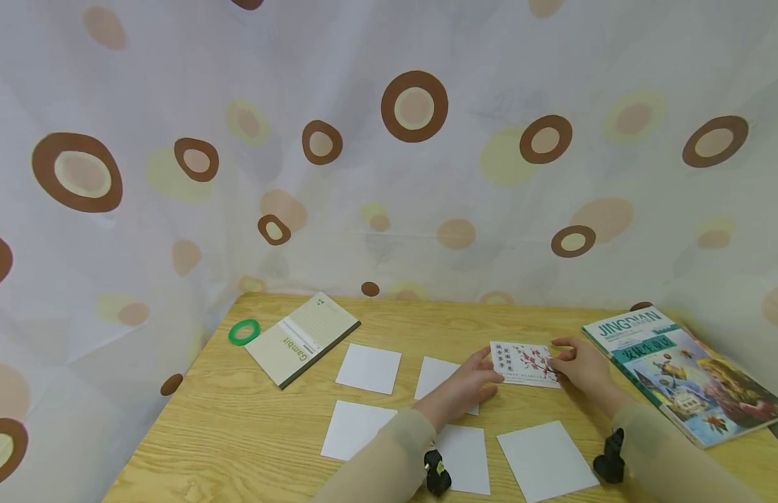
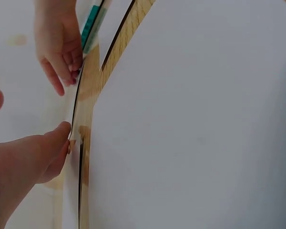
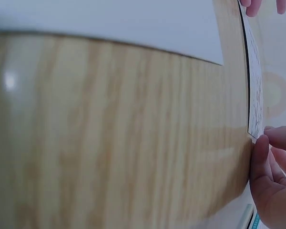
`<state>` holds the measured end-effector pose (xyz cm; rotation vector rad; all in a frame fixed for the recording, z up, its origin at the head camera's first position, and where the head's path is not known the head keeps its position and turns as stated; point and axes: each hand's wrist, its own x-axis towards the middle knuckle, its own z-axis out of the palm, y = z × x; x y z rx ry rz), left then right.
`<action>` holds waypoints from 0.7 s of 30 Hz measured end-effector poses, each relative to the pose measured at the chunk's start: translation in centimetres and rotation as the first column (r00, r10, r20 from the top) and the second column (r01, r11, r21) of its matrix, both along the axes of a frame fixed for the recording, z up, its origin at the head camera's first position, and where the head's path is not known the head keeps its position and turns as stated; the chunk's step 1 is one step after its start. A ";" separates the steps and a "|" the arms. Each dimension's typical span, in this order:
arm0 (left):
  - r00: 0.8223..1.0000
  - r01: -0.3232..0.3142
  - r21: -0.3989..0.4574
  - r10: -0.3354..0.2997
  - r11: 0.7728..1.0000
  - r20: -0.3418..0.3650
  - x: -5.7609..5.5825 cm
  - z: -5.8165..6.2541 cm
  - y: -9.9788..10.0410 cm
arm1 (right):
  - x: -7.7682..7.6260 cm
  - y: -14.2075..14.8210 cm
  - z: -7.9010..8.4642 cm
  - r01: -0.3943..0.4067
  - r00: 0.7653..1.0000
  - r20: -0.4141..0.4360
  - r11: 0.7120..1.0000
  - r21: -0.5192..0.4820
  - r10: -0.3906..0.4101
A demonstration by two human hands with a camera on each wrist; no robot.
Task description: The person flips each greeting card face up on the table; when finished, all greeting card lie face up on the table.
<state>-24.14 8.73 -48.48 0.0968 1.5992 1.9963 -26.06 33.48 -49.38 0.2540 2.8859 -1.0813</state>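
A printed card [image 1: 521, 365] with red blossom branches and dark characters is held a little to the right of the table's middle. My left hand [image 1: 460, 384] holds its left edge between thumb and fingers. At the opposite edge my right hand [image 1: 584, 370] pinches the right side. Seen from the right wrist, the card [image 3: 254, 81] is nearly edge-on, its corner between the right thumb and fingers. Several blank white squares lie around: one square [image 1: 435, 374] is partly behind the left hand, another [image 1: 547, 461] lies in front between the forearms.
More white squares [image 1: 368, 368] lie left of the hands, one [image 1: 467, 461] partly covered by the left sleeve. A Gambit notepad [image 1: 303, 339] and a green tape ring [image 1: 244, 332] are at the back left. A colourful magazine [image 1: 687, 377] lies to the right. A patterned curtain [image 1: 363, 181] hangs behind.
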 end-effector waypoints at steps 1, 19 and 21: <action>1.000 0.004 0.003 -0.004 1.000 0.004 0.1 0.0 -0.1 | 0.2 0.1 0.0 -0.008 1.000 -0.006 1.000 0.003 0.008; 0.989 0.082 -0.234 -0.108 0.969 -0.100 2.4 1.9 -1.3 | 3.7 0.9 1.3 -0.201 0.976 -0.085 0.979 -0.023 0.199; 0.989 0.081 -0.250 -0.109 0.965 -0.100 2.8 2.1 -1.4 | 4.1 1.0 1.5 -0.225 0.970 -0.100 0.974 -0.002 0.223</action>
